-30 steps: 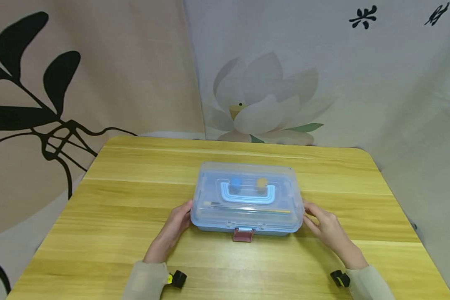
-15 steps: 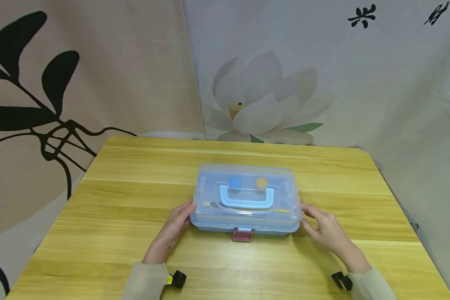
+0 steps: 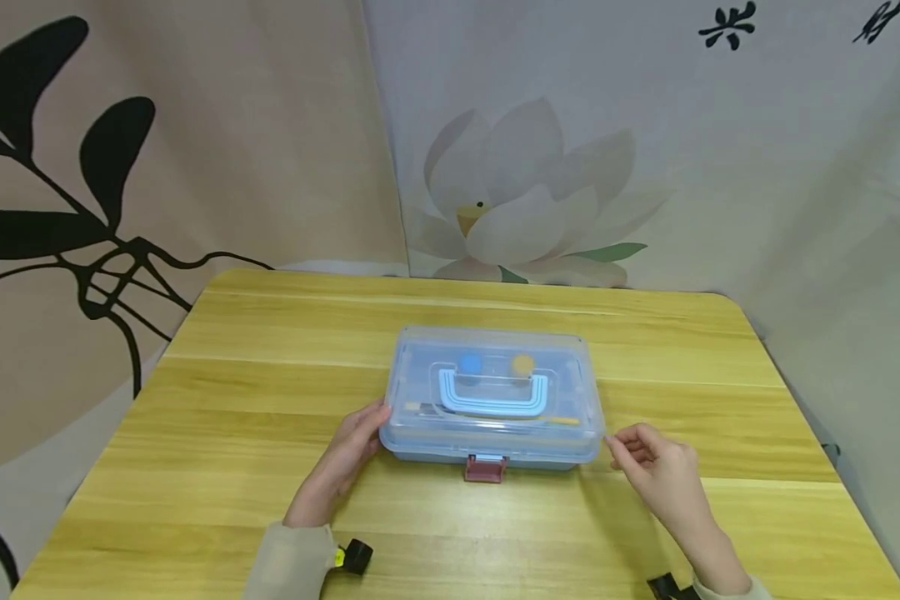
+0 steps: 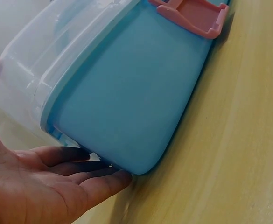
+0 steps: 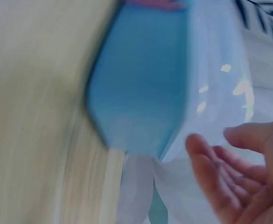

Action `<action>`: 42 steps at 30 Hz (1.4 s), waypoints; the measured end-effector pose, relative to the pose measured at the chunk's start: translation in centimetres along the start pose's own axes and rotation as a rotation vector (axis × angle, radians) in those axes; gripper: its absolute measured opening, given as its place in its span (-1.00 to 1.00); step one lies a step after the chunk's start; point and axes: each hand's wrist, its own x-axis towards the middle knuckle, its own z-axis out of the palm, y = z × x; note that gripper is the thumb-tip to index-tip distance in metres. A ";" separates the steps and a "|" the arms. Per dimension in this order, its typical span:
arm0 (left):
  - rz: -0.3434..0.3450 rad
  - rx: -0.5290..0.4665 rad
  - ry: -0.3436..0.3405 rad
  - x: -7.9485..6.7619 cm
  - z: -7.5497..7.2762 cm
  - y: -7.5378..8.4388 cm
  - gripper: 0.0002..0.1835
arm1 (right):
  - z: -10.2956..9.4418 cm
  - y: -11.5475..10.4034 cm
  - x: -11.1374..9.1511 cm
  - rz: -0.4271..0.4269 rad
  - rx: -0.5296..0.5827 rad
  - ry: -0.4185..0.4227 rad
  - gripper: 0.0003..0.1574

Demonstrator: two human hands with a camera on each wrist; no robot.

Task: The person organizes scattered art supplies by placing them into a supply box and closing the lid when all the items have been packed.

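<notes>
A plastic storage box (image 3: 420, 425) with a clear lid, a light-blue handle (image 3: 492, 406) and a blue base (image 4: 122, 88) stands closed on the wooden table. Its dark-red front latch (image 3: 485, 470) sticks outward. My left hand (image 3: 348, 446) rests against the box's left end, thumb at the lid's edge and fairly straight fingers at the side below the rim. Just off the right end is my right hand (image 3: 660, 467), fingers loosely bent and holding nothing. In the right wrist view, a small gap shows between its fingertips (image 5: 197, 142) and the lid.
Through the lid show a blue round thing (image 3: 470, 363), an orange-tan round thing (image 3: 522, 365) and a thin brush-like stick (image 3: 562, 420). The wooden table (image 3: 270, 375) extends around the box. A patterned cloth backdrop (image 3: 285, 150) hangs behind it.
My right hand has drawn back from the box's right end, towards me, and its fingers have bent. My left thumb has come onto the lid's edge. The box has barely shifted.
</notes>
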 end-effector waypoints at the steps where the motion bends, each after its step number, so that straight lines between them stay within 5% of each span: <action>1: 0.002 0.002 -0.004 0.0 0.0 0.0 -0.35 | 0.0 -0.3 -0.3 0.063 0.051 -0.047 -0.90; 5: 0.007 -0.010 0.004 0.1 0.0 0.0 -0.37 | 1.2 -1.2 -1.4 0.279 0.306 -0.316 -0.82; 8: 0.007 -0.009 0.020 0.1 0.0 0.0 -0.39 | 3.1 -1.6 -1.8 0.287 0.414 -0.439 -0.64; 13: 0.009 0.005 0.021 0.1 0.0 -0.1 -0.38 | 6.2 -2.4 -1.6 0.228 0.432 -0.466 -0.57; 22: 0.010 -0.010 0.000 0.3 -0.1 0.0 -0.38 | 8.5 -3.7 -0.9 0.287 0.543 -0.516 -0.57; 31: 0.004 -0.019 0.015 0.3 -0.1 -0.1 -0.38 | 7.9 -4.9 -1.6 0.254 0.504 -0.483 -0.78; 42: -0.004 -0.003 0.027 0.2 -0.1 0.0 -0.38 | 7.7 -6.2 -1.5 -0.105 0.372 -0.143 -0.84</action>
